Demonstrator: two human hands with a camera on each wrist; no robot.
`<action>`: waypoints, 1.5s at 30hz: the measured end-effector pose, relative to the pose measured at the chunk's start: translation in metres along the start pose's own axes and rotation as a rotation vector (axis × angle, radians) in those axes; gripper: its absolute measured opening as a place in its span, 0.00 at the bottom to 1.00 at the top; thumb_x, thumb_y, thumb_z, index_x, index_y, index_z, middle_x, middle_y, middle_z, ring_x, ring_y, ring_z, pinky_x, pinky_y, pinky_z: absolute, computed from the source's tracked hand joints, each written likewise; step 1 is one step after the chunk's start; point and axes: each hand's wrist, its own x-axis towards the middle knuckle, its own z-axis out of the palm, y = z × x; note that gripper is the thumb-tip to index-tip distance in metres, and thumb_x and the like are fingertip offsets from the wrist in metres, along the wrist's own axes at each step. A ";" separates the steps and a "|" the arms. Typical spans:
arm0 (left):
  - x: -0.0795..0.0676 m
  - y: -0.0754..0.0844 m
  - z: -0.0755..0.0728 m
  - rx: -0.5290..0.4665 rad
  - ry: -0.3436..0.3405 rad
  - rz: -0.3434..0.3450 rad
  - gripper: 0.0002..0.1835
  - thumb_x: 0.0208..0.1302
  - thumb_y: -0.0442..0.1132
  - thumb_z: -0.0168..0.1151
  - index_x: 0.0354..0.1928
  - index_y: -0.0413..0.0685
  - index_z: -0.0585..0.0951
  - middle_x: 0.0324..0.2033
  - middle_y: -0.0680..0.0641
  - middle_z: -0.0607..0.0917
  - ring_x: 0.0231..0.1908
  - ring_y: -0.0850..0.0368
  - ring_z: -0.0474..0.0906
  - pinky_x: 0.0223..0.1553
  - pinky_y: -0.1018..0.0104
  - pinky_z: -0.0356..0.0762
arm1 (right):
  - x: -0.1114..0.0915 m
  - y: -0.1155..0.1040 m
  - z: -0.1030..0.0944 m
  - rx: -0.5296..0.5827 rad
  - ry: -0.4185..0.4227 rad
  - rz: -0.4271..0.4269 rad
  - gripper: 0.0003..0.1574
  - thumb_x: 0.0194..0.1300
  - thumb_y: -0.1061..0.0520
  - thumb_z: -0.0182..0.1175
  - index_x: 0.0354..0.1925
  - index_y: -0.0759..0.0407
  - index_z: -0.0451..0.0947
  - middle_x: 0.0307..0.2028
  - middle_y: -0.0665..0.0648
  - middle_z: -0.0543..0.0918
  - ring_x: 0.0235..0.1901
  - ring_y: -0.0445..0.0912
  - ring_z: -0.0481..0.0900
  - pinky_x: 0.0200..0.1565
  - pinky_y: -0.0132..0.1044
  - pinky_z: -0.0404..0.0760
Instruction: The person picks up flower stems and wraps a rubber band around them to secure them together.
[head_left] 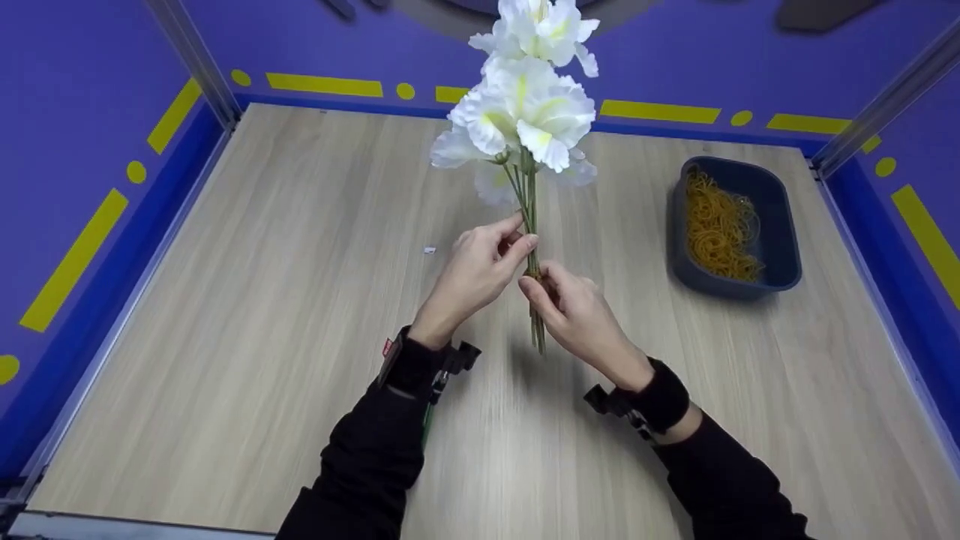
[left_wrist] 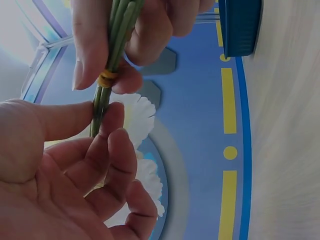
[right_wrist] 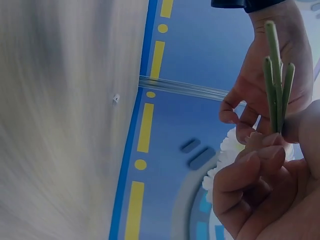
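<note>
A bunch of white artificial flowers (head_left: pixel 536 105) with yellow-tinged petals stands upright over the table, blooms at the top. My left hand (head_left: pixel 480 262) pinches its green stems (left_wrist: pixel 100 105) between thumb and fingers below the blooms. Lower down, my right hand (head_left: pixel 574 307) grips the same stems, thumb on the near side. An orange-yellow rubber band (left_wrist: pixel 107 78) is wound round the stems at the right fingertips, just below the left hand's pinch. Several cut stem ends (right_wrist: pixel 275 90) stick out below the right hand.
A dark blue-grey plastic tub (head_left: pixel 784 262) stands at the right of the wooden table (head_left: pixel 300 300), with a heap of orange-yellow rubber bands (head_left: pixel 720 232) in it. A tiny white scrap (head_left: pixel 430 250) lies left of the hands. Blue panels (head_left: pixel 660 82) with yellow marks enclose the table.
</note>
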 end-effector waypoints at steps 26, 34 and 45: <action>0.014 -0.044 0.025 0.222 -0.128 -0.097 0.13 0.76 0.41 0.58 0.31 0.47 0.81 0.23 0.54 0.75 0.23 0.59 0.69 0.28 0.66 0.65 | -0.004 0.016 0.014 -0.331 -0.277 0.191 0.18 0.78 0.46 0.54 0.31 0.55 0.73 0.21 0.46 0.73 0.20 0.45 0.73 0.30 0.47 0.73; 0.018 -0.063 0.040 0.161 -0.197 -0.195 0.16 0.76 0.42 0.57 0.26 0.50 0.73 0.22 0.55 0.71 0.23 0.60 0.68 0.27 0.67 0.66 | -0.007 0.028 0.021 -0.410 -0.362 0.260 0.22 0.78 0.43 0.52 0.30 0.55 0.72 0.19 0.49 0.72 0.19 0.49 0.74 0.34 0.54 0.74; 0.020 -0.078 0.055 0.186 -0.260 -0.208 0.17 0.74 0.39 0.59 0.23 0.52 0.71 0.20 0.55 0.69 0.23 0.59 0.68 0.28 0.67 0.65 | -0.008 0.035 0.023 -0.398 -0.549 0.400 0.23 0.78 0.43 0.50 0.30 0.57 0.72 0.25 0.55 0.80 0.32 0.59 0.83 0.52 0.72 0.70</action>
